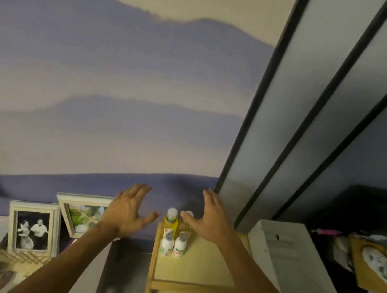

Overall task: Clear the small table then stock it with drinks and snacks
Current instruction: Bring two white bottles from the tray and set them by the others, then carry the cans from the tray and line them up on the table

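A small pale wooden table [201,270] stands against the wall below me. At its back left corner stand two tall yellow drink bottles [170,222] with white caps, and in front of them two short white bottles [173,247]. My left hand [128,213] hovers to the left of the bottles with fingers spread, holding nothing. My right hand [211,219] is raised just right of the bottles, fingers straight; its thumb is close to the cap of the right yellow bottle, partly hiding it.
Two photo frames [32,228] [82,214] stand on a cluttered surface to the left. A white box [290,264] leans right of the table, beside dark-framed panels [311,111]. More clutter [378,263] lies at far right.
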### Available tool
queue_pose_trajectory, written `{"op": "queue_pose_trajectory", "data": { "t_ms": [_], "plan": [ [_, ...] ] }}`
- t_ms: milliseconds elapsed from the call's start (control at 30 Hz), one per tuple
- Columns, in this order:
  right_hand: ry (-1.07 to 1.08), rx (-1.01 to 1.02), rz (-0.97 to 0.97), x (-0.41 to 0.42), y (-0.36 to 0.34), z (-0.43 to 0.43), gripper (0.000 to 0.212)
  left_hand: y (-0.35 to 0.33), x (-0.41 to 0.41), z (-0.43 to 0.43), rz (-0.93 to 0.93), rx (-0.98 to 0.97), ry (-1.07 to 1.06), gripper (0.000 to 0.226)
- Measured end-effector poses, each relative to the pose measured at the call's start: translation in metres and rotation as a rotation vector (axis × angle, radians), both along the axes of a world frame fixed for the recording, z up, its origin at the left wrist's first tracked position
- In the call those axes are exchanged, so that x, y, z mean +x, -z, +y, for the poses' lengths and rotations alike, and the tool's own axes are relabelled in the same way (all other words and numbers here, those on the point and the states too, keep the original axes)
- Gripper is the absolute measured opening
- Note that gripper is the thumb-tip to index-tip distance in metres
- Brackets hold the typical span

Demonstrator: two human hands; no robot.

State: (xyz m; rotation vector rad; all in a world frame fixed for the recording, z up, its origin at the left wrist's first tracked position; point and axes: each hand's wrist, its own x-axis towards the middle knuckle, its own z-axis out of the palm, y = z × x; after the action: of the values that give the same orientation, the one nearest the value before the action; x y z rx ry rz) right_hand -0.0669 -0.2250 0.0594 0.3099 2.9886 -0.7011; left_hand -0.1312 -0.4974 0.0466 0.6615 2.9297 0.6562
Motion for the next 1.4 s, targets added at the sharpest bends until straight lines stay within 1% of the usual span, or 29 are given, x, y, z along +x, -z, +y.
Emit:
{"op": "queue_pose_trajectory", "data": {
  "t_ms": [100,233,367,467,733,900,967,1133,1333,1400],
  "plan": [
    [-0.002,0.083,0.021,0.0,-0.068,-0.005,0.125,-0.06,-0.008,-0.015,0.12,-0.025,0.024,0.106],
    [-0.006,0.147,0.106,0.006,-0.137,-0.016,0.126,-0.125,-0.014,-0.034,0.221,-0.058,0.045,0.117],
    [-0.017,0.159,0.202,0.013,-0.181,-0.033,0.123,-0.17,-0.009,-0.055,0.275,-0.066,0.036,0.109],
    [-0.057,0.174,0.229,0.017,-0.202,-0.049,0.122,-0.189,0.003,-0.074,0.313,-0.057,-0.011,0.107],
    [-0.254,0.168,0.27,0.023,-0.222,-0.099,0.118,-0.213,0.066,-0.14,0.345,-0.03,-0.233,0.104],
    [-0.399,0.081,0.285,0.026,-0.225,-0.152,0.114,-0.22,0.131,-0.192,0.324,0.042,-0.442,0.097],
    [-0.468,0.042,0.281,0.032,-0.223,-0.182,0.113,-0.219,0.159,-0.22,0.32,0.044,-0.518,0.098],
    [-0.627,0.002,0.252,0.051,-0.217,-0.272,0.112,-0.218,0.223,-0.299,0.308,-0.005,-0.692,0.11],
    [-0.794,-0.001,0.245,0.08,-0.208,-0.41,0.111,-0.205,0.297,-0.408,0.264,0.002,-0.872,0.105],
    [-0.85,0.0,0.244,0.089,-0.203,-0.461,0.11,-0.197,0.319,-0.449,0.261,-0.005,-0.911,0.099]
  ]
}}
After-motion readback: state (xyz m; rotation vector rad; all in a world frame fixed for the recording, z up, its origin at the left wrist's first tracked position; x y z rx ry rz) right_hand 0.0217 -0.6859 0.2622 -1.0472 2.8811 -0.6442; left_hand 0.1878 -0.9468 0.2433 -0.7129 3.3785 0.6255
